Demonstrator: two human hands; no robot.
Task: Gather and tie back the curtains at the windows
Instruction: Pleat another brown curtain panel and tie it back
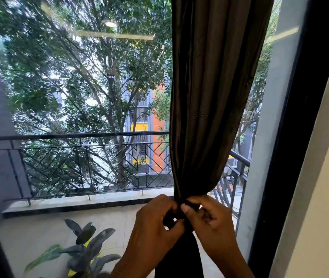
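You have one dark brown pleated fabric curtain (209,97); your left hand (153,223) and right hand (209,219) both pinch its gathered waist at six o'clock; no readable writing.

The curtain (209,97) is dark brown cloth with a faint satin sheen, its folds catching the light in thin vertical streaks (a stitched pattern shows faintly halfway down). The window glass (79,77) is smooth and glossy, mirroring a ceiling lamp. The window frame (292,137) looks matt black. Outside, the railing (75,135) is dark painted metal, the balcony floor (39,233) pale smooth tile, the plant leaves (91,237) waxy.
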